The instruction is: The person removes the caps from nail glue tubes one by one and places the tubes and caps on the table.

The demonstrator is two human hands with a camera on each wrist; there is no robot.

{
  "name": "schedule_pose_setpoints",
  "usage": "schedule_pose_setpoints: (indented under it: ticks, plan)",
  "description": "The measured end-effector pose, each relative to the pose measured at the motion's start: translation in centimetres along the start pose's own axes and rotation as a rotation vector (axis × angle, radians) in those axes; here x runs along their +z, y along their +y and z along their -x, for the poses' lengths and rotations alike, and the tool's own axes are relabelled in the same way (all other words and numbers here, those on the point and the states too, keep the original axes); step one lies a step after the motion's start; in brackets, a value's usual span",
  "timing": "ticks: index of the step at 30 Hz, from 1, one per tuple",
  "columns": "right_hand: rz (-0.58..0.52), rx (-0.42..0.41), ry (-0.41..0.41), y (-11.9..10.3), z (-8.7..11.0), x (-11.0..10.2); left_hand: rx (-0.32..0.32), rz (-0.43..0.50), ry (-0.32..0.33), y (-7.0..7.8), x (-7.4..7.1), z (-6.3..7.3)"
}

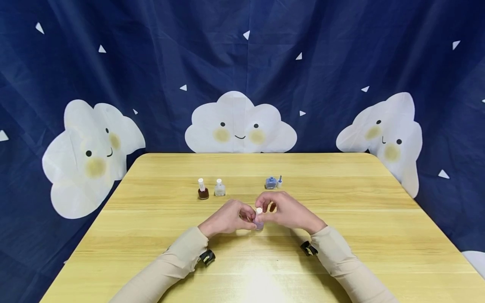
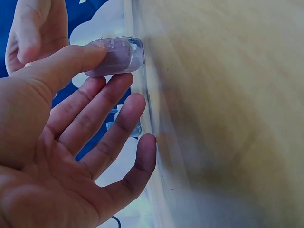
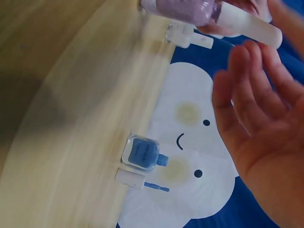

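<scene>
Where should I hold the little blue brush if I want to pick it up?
Probably by its white cap, pinched around the sides from the person's right. The cap stands upright with the blue brush pointing up, and the blue bottle sits close on its left.

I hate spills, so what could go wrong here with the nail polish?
The square blue glass bottle stands uncapped, so a bump might spill it. The white-capped blue brush beside it stands bristles up and could topple, smearing the pale wooden table. The left hand just pinches the small lilac glass bottle, which might slip.
</scene>
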State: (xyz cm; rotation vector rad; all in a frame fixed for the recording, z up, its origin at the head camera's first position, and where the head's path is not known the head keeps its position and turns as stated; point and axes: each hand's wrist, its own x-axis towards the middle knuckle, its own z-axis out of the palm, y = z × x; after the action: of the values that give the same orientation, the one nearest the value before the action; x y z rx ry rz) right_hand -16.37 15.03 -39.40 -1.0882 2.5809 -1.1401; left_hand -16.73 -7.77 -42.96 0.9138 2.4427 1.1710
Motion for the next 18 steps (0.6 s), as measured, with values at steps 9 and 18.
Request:
schedule_pose_setpoints:
  ticks: [9, 18]
  plan:
    - [0.040, -0.019, 0.012, -0.04, -0.01, -0.03, -0.005, -0.005, -0.002, -0.09, 0.00, -0.01]
    - [0.088, -0.065, -0.005, -0.20, -0.02, -0.01, -0.002, -0.013, 0.000, -0.12, 0.00, -0.02]
